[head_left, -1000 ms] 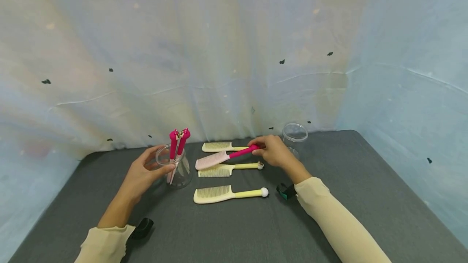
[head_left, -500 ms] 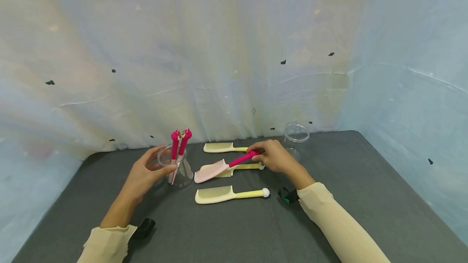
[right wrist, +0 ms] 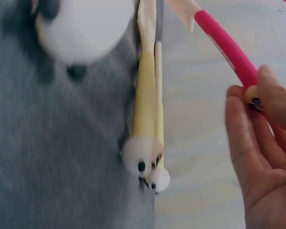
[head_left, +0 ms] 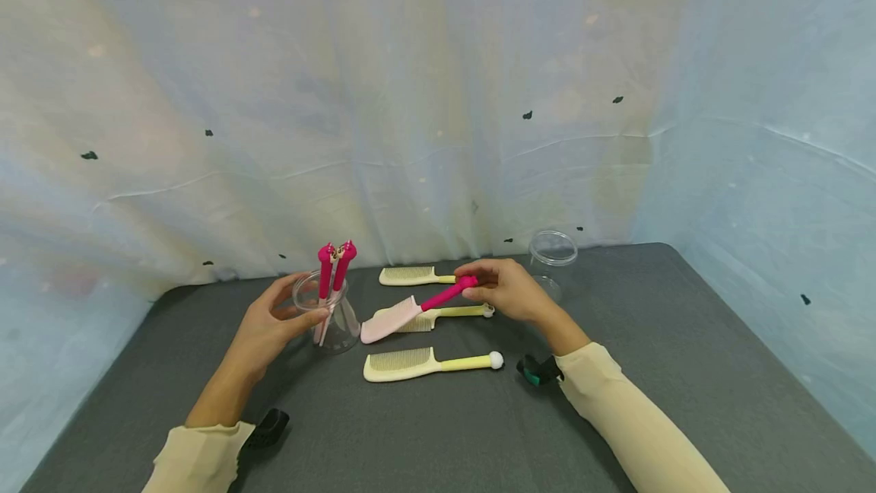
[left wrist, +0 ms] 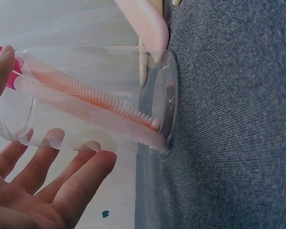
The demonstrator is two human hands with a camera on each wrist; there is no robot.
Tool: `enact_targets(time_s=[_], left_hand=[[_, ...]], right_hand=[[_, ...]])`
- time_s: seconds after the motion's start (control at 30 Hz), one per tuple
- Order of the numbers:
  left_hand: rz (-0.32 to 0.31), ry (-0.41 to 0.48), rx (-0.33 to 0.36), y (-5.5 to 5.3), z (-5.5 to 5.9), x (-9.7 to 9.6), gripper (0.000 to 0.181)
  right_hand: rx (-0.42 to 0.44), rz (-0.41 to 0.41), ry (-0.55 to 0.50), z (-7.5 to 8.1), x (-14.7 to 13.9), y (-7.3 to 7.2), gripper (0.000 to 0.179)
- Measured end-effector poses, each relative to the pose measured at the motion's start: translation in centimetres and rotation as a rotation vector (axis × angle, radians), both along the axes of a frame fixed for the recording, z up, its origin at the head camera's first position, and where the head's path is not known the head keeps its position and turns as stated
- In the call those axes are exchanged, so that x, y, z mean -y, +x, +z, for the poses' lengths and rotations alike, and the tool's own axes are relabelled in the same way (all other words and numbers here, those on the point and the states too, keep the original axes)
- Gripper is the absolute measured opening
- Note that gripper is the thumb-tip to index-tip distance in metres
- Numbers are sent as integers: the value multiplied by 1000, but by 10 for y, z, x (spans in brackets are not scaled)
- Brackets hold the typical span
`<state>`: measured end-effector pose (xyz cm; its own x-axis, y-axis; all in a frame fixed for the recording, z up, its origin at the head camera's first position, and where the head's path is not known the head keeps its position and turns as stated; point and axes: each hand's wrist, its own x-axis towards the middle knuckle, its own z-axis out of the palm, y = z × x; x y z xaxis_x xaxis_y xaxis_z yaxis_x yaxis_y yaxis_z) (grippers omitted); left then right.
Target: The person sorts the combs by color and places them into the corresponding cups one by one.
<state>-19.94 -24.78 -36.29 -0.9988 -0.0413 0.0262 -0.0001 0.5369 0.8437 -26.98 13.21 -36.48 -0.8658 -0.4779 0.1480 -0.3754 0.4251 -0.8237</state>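
My left hand (head_left: pixel 270 318) curls its thumb and fingers around a clear plastic jar (head_left: pixel 350 340) standing at the left of the table. Two pink combs (left wrist: pixel 93 102) lean inside it, magenta handles sticking up past the rim. With thumb and fingertips, my right hand (head_left: pixel 512 291) pinches the end of another pink comb's handle (right wrist: pixel 226 45). That pink comb (head_left: pixel 391 321) slopes down to the left, its toothed end near the jar and overlapping a pale yellow comb (head_left: pixel 458 312). In the right wrist view, a small animal face shows at the pinched handle tip.
Nearest the front lies a yellow comb (head_left: pixel 404 364) with a white ball end. Another yellow comb (head_left: pixel 407 275) lies at the back, its handle partly behind the right hand. A second clear jar (head_left: pixel 553 259) stands behind that hand. A patterned cloth (head_left: pixel 424 97) hangs behind the grey table (head_left: pixel 438 440).
The right hand has shifted slightly left with the pink comb, whose toothed end has dropped toward the jar while the handle tilts up more. The left hand stays on the jar.
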Motion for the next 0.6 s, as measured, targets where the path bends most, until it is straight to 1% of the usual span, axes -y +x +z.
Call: enact_targets(time_s=[0.07, 0.17, 0.23, 0.33, 0.4, 0.5, 0.6], left_hand=[[-2, 4, -3, 0, -1, 0, 87], [-5, 16, -2, 1, -1, 2, 87], [-7, 18, -4, 1, -2, 3, 87], [-6, 16, -8, 2, -2, 5, 86], [-11, 15, -14, 3, -2, 6, 85], [-12, 17, -14, 4, 0, 6, 85], [-12, 18, -12, 4, 0, 5, 84]], right_hand=[[56, -3, -85, 0, 3, 0, 36], [129, -14, -180, 0, 9, 0, 38], [169, -26, -223, 0, 15, 0, 39], [207, -24, -275, 1, 24, 1, 39], [219, -17, -305, 0, 31, 1, 37], [214, 14, -335, 1, 40, 3, 35], [190, 31, -353, 2, 47, 5, 33]])
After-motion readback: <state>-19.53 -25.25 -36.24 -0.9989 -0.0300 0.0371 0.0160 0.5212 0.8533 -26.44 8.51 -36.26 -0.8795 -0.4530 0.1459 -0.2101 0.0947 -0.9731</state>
